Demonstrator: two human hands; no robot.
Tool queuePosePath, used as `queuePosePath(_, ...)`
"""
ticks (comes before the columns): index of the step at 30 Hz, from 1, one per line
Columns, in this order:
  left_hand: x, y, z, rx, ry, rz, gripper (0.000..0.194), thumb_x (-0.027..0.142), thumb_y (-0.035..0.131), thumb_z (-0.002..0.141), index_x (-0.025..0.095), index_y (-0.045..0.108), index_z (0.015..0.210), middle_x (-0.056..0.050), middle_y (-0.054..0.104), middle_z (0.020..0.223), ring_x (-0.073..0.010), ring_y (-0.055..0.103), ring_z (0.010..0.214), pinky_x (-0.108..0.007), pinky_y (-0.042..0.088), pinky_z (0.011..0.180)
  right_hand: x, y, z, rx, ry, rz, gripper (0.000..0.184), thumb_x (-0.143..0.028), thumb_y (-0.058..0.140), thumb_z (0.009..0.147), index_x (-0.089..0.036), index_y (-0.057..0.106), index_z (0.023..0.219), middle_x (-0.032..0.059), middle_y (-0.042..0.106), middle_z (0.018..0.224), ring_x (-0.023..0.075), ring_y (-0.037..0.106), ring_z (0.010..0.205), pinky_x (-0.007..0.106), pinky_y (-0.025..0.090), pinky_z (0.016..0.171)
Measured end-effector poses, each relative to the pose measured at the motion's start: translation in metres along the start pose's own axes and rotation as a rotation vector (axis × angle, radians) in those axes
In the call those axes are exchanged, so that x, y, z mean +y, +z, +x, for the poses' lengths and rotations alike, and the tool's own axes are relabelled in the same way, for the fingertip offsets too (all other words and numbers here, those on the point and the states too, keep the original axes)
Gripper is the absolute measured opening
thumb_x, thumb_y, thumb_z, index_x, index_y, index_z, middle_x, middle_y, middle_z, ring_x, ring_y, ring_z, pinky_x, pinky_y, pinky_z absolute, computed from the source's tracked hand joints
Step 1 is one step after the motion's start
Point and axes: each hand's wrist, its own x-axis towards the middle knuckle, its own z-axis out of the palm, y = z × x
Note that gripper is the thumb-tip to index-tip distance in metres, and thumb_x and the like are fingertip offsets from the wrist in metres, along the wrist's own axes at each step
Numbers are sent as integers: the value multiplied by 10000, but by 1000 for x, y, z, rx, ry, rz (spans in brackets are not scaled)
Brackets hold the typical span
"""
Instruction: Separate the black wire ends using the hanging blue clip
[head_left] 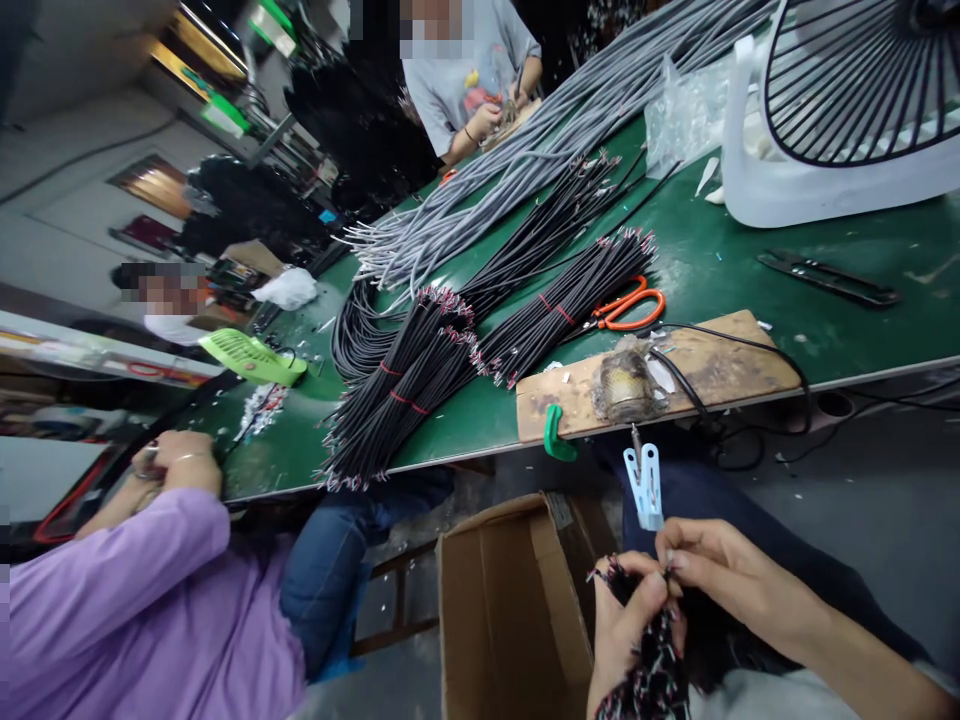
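My left hand [624,625] is closed round a bundle of thin black wires [654,668] with stripped red and white ends, low at the right of the head view. My right hand [709,560] pinches at the top of that bundle, thumb against forefinger, on what looks like one wire end. Just above my fingers is a light blue clothes peg [645,490], below a metal tip that sticks out from a wooden board [712,350]. A crusted, wire-mesh lump [626,385] sits on that board, beside a green clamp [556,435].
Tied black cable bundles [405,390] lie on the green table [697,265], with grey cables [480,210] behind. Orange-handled scissors [634,303], black snips [825,277] and a white fan [750,190] are there too. A cardboard box [510,600] stands below. A co-worker's purple sleeve [150,590] is at left.
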Motion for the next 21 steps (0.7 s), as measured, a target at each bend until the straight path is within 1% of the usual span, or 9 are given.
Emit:
queuePosePath(1, -1, 1, 0, -2, -2, -27, 318, 451, 773, 761, 187, 596, 774, 67, 586, 503, -48, 477, 313, -166, 377, 357, 2, 1, 1, 2, 10, 36, 309, -466, 627, 874, -164, 583, 830, 0, 608, 690, 140, 596, 583, 271, 516, 568)
queuePosePath(3, -3, 1, 0, -13, -6, -72, 321, 465, 751, 779, 197, 574, 779, 85, 557, 495, -26, 417, 272, -153, 351, 332, 3, 2, 2, 57, -27, -12, 302, -452, 642, 864, -156, 609, 814, 15, 630, 698, 153, 621, 611, 283, 528, 602)
queuePosePath(5, -4, -2, 1, -41, -16, -103, 328, 464, 734, 798, 189, 561, 759, 89, 533, 486, -15, 388, 253, -144, 335, 317, 2, 1, 2, 161, -134, -172, 268, -408, 659, 854, -147, 663, 796, 39, 643, 739, 174, 637, 689, 288, 530, 658)
queuePosePath(7, -5, -7, 4, -72, -27, -122, 321, 455, 722, 813, 182, 560, 765, 82, 538, 500, -14, 388, 248, -141, 331, 308, -3, -1, 0, 221, -243, -322, 206, -341, 648, 863, -146, 714, 856, 68, 658, 822, 192, 642, 754, 301, 536, 705)
queuePosePath(9, -5, -11, 6, -109, -39, -124, 336, 457, 723, 811, 173, 555, 746, 71, 541, 493, -24, 394, 239, -150, 333, 295, -8, -3, -2, 206, -329, -432, 171, -257, 620, 876, -159, 734, 959, 89, 673, 900, 202, 644, 801, 313, 540, 742)
queuePosePath(11, -5, -14, 7, -137, -44, -122, 336, 455, 722, 812, 168, 557, 752, 56, 565, 503, -30, 397, 231, -158, 336, 291, -13, -3, -3, 149, -387, -534, 186, -194, 614, 872, -175, 738, 1009, 97, 692, 931, 212, 649, 843, 320, 536, 777)
queuePosePath(13, -5, -14, 8, -145, -41, -121, 309, 433, 706, 835, 163, 566, 775, 49, 576, 513, -30, 405, 237, -157, 335, 300, -17, -1, -3, 113, -437, -624, 168, -179, 614, 874, -185, 750, 972, 90, 717, 891, 216, 654, 842, 324, 528, 788)
queuePosePath(15, -6, -13, 7, -140, -30, -120, 272, 403, 679, 868, 164, 569, 801, 49, 577, 522, -28, 412, 251, -151, 331, 310, -19, 2, -3, 112, -467, -680, 152, -184, 593, 892, -184, 745, 894, 80, 732, 836, 212, 660, 803, 321, 519, 778)
queuePosePath(21, -11, -20, 13, -179, -24, -114, 334, 456, 643, 877, 176, 529, 737, 60, 538, 492, -30, 382, 237, -151, 315, 290, -16, 0, -2, 201, -458, -796, 161, -137, 563, 876, -178, 677, 771, 48, 675, 727, 176, 617, 671, 274, 490, 630)
